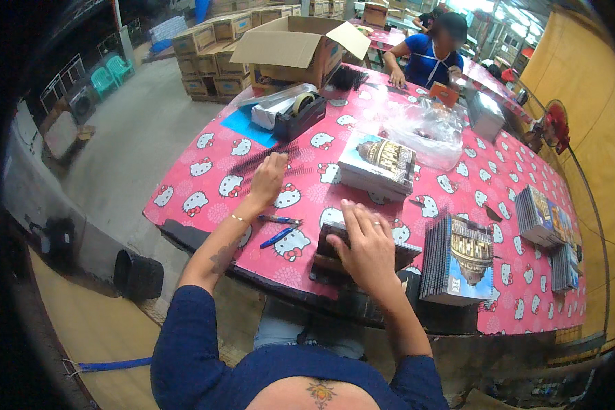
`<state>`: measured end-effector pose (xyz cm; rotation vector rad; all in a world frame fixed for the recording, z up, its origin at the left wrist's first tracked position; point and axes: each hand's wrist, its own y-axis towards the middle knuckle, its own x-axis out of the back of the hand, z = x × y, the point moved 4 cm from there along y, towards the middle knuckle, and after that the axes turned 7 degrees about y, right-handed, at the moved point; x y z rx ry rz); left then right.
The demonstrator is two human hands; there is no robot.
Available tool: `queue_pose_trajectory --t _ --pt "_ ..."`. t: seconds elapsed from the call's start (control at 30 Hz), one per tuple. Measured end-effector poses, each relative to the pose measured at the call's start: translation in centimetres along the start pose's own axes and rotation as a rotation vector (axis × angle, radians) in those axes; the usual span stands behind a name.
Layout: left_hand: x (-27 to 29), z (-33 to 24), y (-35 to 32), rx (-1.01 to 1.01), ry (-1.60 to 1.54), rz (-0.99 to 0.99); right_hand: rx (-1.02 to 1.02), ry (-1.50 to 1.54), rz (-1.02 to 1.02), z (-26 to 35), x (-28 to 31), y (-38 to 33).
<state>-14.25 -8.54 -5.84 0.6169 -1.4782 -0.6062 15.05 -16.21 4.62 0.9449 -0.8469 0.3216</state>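
Under right hand (367,247), notebook (403,254); left on combs (263,158).

My table (526,301) in its pink cartoon-cat cloth.
On it: black binding combs (260,160), two pens (278,228), notebook stacks (377,164), tape dispenser (299,116), cardboard box (297,48).

Black spiral binding combs (266,158) — loose pile on table, dark notebook (362,254) flat near edge

Glossy plastic tablecloth (389,205), cardboard box (287,48)
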Motion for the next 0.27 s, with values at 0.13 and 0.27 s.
queue_pose_trajectory --t 0.13,0.27 --pt "6.2 -5.8 -0.3 0.207 -0.395 0.125 -0.021 0.097 -0.065 -1.6 -2.3 0.2" --pt "8.5 -8.8 -6.3 0.459 -0.967 0.143 -0.034 0.123 -0.005 -1.8 -3.1 0.3"
